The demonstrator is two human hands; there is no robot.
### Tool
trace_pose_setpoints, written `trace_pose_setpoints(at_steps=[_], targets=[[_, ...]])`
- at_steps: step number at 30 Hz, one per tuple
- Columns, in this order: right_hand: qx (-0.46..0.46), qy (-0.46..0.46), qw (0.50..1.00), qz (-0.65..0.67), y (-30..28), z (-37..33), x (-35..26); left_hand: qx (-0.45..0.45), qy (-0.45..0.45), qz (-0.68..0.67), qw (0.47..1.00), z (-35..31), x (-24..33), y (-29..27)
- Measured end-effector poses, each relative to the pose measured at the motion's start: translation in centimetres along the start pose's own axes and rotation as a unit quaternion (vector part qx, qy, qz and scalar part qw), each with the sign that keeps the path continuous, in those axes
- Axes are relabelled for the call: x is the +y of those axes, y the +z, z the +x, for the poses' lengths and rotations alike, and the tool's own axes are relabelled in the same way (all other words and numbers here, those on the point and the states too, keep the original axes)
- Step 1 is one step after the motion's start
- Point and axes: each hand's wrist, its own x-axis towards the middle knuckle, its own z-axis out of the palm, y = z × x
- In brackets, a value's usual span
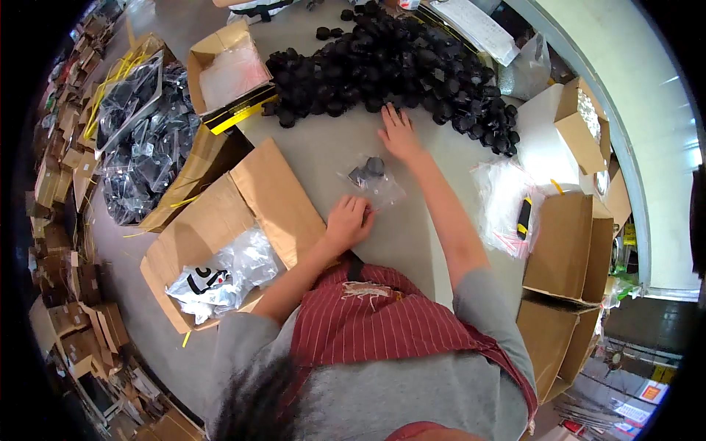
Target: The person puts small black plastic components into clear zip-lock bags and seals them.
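My left hand (349, 222) is closed by the near edge of a small clear plastic bag (387, 192), its fingers pinching the bag's corner. A round black piece (375, 165) and a smaller dark piece beside it lie in or on the bag's far end; which of the two, I cannot tell. My right hand (399, 134) reaches ahead with fingers stretched out. Its fingertips are at the near edge of a large pile of round black pieces (382, 66), and nothing shows in its grasp.
Clear bags (500, 198) lie at right under a yellow-black utility knife (523, 218). A small carton (228, 70) of clear bags stands far left. Left of me is an open carton (276, 191) with plastic wrap. A big box of black packaged parts (147, 140) stands beyond it.
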Motion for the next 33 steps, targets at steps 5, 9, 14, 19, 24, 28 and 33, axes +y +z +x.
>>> trace_pose_setpoints(at_steps=[5,9,14,19,24,28,33], targets=[[0.103,-0.016,0.993,0.053,-1.4,-5.1,-1.1,-0.03,-0.026,-0.024,0.999,-0.4,-0.1,0.1],[0.097,0.055,0.987,0.115,-3.9,-12.0,-0.4,-0.031,-0.028,-0.034,0.999,0.3,0.2,-0.3],[0.02,0.161,0.951,0.263,-7.5,-18.4,0.3,-0.034,-0.023,-0.035,0.999,0.4,-0.2,-0.2],[0.053,0.167,0.968,0.178,-9.5,-20.6,-1.0,-0.018,-0.019,-0.036,0.999,0.2,0.0,0.0],[0.12,-0.002,0.993,-0.019,-11.6,-21.0,-2.0,0.005,0.015,-0.01,1.0,0.1,0.2,-0.3],[0.095,0.176,0.979,0.05,-11.1,-22.0,-3.5,0.002,0.005,-0.007,1.0,-0.2,0.6,-0.6],[0.001,0.261,0.963,0.063,-11.4,-22.4,-5.3,-0.005,-0.01,0.026,1.0,-0.1,1.7,-1.1]])
